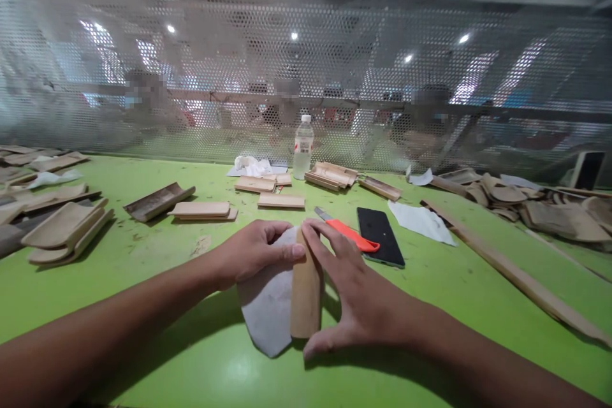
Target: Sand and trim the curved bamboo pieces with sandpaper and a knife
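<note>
A pale bamboo piece (306,296) stands lengthwise in front of me, its curved face up. Along its left side a greyish-white sheet (268,312) hangs down, partly tucked behind it; whether it is paper or sandpaper I cannot tell. My left hand (261,248) pinches the far end, thumb pressed on the bamboo and the other fingers mostly hidden behind the sheet. My right hand (351,287) spans the bamboo's right side, fingertips on its far end and thumb by its near corner. Beyond my right hand lies an orange-handled knife (351,234) against a black phone (380,236).
Cut bamboo pieces (67,233) are stacked at the left, with more (329,175) at the back. A water bottle (303,148) stands before a perforated metal screen (239,76). On the right lie a long bamboo strip (516,271), a white paper (423,222) and a bamboo heap (549,210).
</note>
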A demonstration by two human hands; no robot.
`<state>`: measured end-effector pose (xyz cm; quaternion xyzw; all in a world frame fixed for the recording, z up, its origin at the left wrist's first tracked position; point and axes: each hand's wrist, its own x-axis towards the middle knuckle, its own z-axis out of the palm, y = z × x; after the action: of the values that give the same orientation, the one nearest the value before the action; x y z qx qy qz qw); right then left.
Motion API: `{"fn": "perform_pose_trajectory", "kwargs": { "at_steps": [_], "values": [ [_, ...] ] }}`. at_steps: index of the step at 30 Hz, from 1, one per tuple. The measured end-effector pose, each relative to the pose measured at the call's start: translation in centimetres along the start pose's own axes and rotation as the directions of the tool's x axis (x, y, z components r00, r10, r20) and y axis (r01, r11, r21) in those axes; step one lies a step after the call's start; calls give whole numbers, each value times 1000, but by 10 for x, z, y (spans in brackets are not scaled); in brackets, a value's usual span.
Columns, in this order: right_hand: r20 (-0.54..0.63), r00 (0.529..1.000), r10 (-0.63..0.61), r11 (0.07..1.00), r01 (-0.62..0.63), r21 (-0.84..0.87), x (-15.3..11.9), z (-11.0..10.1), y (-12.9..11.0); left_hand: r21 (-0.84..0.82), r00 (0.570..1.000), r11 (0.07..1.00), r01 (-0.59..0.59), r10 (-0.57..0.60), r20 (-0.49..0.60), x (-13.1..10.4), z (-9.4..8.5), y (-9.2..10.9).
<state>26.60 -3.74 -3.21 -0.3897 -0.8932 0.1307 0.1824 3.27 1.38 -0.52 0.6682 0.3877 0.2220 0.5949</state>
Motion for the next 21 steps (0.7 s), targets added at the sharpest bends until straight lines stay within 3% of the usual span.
{"fn": "perform_pose_trajectory", "kwargs": {
  "at_steps": [5, 15, 21],
  "values": [
    [-8, 1000, -1, 998, 0, -56, 0, 5, 3, 19, 996, 1000, 4, -3, -87, 0, 2, 0],
    [-195, 979, 55, 998, -55, 8, 0, 13, 12, -145, 989, 986, -77, 56, -139, 5, -7, -3],
    [-186, 982, -20, 1000, 16, -26, -2, 15, 11, -205, 995, 975, -90, 77, -69, 6, -5, -5]
  ]
}}
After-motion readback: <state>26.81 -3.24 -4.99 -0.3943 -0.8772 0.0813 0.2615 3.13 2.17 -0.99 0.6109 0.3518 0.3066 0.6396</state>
